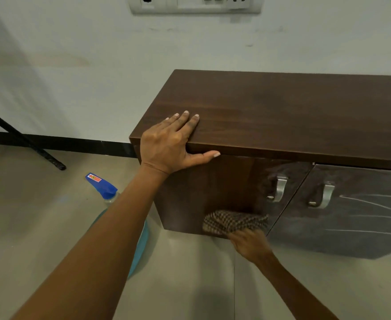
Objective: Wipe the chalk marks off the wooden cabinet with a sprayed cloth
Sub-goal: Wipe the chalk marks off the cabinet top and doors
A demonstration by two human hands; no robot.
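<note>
A dark wooden cabinet (282, 116) stands against the wall, with two doors and metal handles. My left hand (169, 144) rests flat on its top front-left corner, fingers straight, thumb along the front edge. My right hand (250, 243) holds a brown checked cloth (233, 221) against the bottom of the left door (213, 188), which looks dark and free of chalk. White chalk marks (370, 204) streak the right door (351, 215). A hazy smear surrounds both handles.
A spray bottle (102, 183) with a blue trigger head stands on the floor left of the cabinet, partly behind my left forearm. A black slanted metal leg (23, 139) reaches the floor at far left. A switch panel (194, 4) sits on the wall above.
</note>
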